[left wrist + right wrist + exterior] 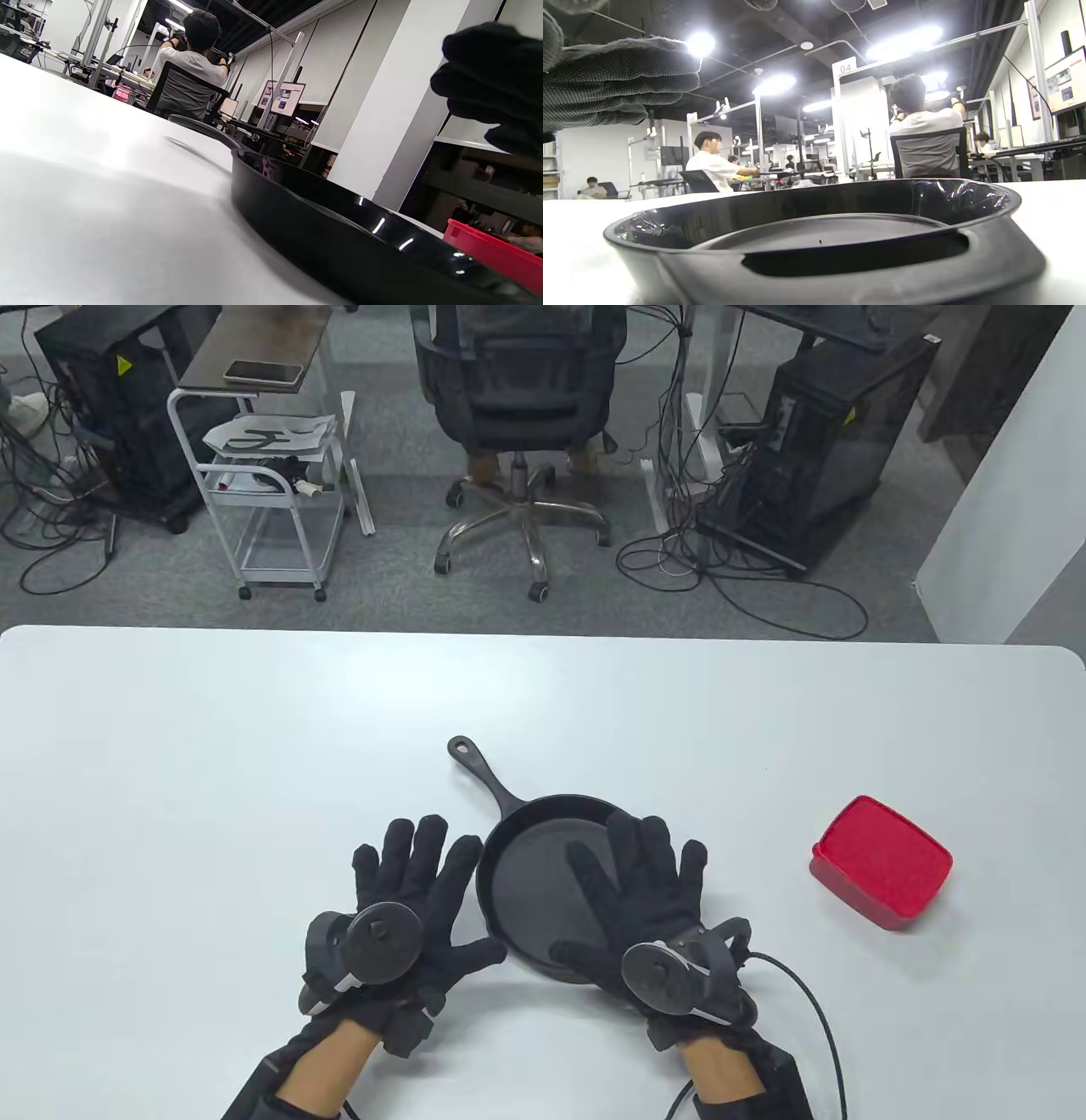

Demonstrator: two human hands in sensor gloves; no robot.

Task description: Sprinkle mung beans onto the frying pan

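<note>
A black cast-iron frying pan [530, 882] sits on the white table [212, 746], its handle pointing to the far left. Its inside looks bare in the right wrist view [818, 231]. My left hand [416, 891] lies flat and spread on the table just left of the pan, holding nothing. My right hand [636, 882] is spread open over the pan's right side, holding nothing. A red box [882, 861] filled with red-looking grains stands to the right of the pan, apart from both hands. The pan's wall [322, 220] and the red box [492, 254] show in the left wrist view.
The table's far edge runs across the middle of the table view. Beyond it stand an office chair [517, 407], a white cart [271, 483] and computer towers on the floor. A cable [814, 993] trails from my right wrist.
</note>
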